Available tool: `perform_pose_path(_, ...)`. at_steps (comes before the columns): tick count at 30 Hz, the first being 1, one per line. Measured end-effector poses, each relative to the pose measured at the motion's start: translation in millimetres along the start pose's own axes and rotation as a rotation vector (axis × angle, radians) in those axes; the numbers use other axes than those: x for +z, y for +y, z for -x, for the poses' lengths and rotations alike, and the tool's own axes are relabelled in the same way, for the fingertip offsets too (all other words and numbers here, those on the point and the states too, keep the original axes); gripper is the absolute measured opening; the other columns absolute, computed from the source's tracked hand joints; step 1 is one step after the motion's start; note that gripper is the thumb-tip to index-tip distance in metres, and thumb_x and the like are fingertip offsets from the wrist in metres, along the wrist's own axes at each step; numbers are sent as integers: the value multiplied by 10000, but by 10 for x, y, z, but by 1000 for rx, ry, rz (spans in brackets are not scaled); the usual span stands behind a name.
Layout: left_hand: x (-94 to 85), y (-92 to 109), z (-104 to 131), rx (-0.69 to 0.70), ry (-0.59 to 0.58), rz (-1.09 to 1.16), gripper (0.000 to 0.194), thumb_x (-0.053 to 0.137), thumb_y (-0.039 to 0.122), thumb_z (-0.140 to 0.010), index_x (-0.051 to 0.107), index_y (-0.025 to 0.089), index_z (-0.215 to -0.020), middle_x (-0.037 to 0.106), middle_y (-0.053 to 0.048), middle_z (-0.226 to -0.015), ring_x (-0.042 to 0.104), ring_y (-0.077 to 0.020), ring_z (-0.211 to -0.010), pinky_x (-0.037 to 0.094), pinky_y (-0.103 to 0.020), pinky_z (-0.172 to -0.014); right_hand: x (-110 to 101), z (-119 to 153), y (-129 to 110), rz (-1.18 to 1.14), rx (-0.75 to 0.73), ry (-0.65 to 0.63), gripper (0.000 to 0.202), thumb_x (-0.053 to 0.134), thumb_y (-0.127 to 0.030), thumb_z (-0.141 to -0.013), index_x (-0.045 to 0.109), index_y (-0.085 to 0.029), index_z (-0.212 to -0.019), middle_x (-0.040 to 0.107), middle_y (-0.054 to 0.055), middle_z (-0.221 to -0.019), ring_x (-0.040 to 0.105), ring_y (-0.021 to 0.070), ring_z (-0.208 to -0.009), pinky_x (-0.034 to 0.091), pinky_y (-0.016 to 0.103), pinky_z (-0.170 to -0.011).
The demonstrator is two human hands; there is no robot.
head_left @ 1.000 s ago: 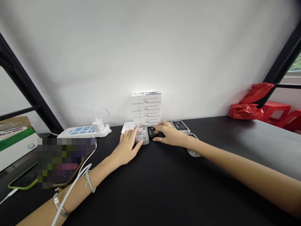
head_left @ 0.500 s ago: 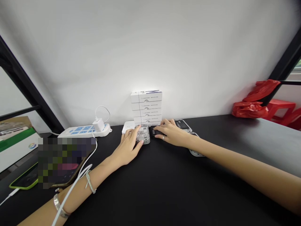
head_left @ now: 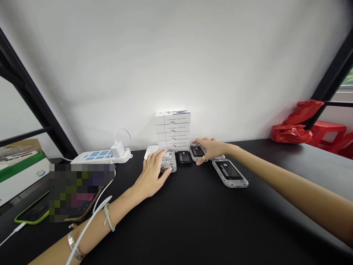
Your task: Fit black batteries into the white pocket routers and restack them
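On the black table (head_left: 193,221), far side, the left hand (head_left: 153,173) lies spread on a grey device (head_left: 168,161). The right hand (head_left: 211,148), fingers loosely open, touches another device (head_left: 196,152); the loose battery (head_left: 184,157) between wants a square, flat grip.

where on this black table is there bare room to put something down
The table is bare in front, between the two forearms, and on the right from the open device toward the red bag. It is crowded by the stacked boxes, where left hand and right hand rest on devices, and left around the power strip.
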State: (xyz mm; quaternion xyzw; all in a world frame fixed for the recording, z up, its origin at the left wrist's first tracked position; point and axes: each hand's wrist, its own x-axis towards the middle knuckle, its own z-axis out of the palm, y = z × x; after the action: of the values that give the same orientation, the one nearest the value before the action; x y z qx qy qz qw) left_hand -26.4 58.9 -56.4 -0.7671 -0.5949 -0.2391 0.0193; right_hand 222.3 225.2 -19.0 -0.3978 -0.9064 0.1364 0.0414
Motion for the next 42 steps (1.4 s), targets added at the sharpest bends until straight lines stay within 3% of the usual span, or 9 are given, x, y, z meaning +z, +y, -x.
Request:
perform_pose_path(5,-27,37,-2,50,102,-3,542,410,398,-920,192,246,-1393,291,-91,-1420,241,-249,-1311,262,-479,-1039,10,-1,-13,-33,-25,3,1025,715,-653,-493,353,-184,-1330,445,133,-1329,412,323,-1218,252,467,-1051)
perform_pose_path(11,-67,339,70,214,124,309,230,492,279,-880,489,237,-1106,486,-39,-1197,445,-182,-1143,362,-356,-1002,32,557,-393,-113,-85,142,963,741,-643,-458,401,-172,-1226,447,111,-1268,481,274,-1073,430,363,-877)
perform_pose_path(17,-57,690,248,-26,-222,470,976,736,561,-590,247,271,-1383,363,-114,-1320,418,-306,-1169,430,-472,-933,330,882,-753,-312,-181,-5,841,775,-568,-486,440,-224,-1177,481,48,-1165,480,211,-992,436,315,-812)
perform_pose_path(21,-26,726,283,-134,-241,476,988,739,569,-573,229,299,-1375,368,-111,-1312,431,-319,-1157,443,-496,-908,436,820,-830,-403,-109,-9,653,689,-612,-615,486,-204,-1082,502,50,-1043,484,183,-861,433,310,-713)
perform_pose_path(25,9,747,284,-130,-210,408,1008,725,569,-581,174,261,-1368,336,-121,-1335,409,-318,-1176,447,-490,-910,451,773,-858,-430,-61,82,528,695,-557,-638,474,-182,-936,469,52,-982,458,168,-801,429,312,-679)
perform_pose_path(29,0,725,241,-40,-67,370,992,752,468,-581,167,250,-1352,350,-110,-1320,420,-284,-1173,430,-458,-948,350,877,-900,-520,-245,271,484,752,-394,-626,354,-196,-818,444,39,-1052,429,187,-987,420,317,-835)
perform_pose_path(34,-49,548,102,-38,78,351,979,757,479,-581,170,269,-1336,338,-89,-1341,443,-254,-1150,429,-425,-954,204,917,-970,-858,-415,142,309,596,-209,-796,336,-234,-961,551,-6,-914,534,140,-849,456,303,-757)
perform_pose_path(39,-79,348,11,-118,141,279,980,712,551,-618,149,259,-1366,317,-116,-1359,414,-287,-1181,405,-454,-961,130,541,-795,-1152,32,318,434,656,-268,-776,318,-232,-1045,582,-25,-811,519,72,-641,463,243,-707)
perform_pose_path(42,-54,243,-15,-198,140,215,977,685,576,-636,151,261,-1391,336,-123,-1345,356,-310,-1233,363,-488,-987,151,280,-601,-1046,266,230,440,666,-223,-760,353,-175,-1066,548,-26,-711,494,64,-556,483,252,-712)
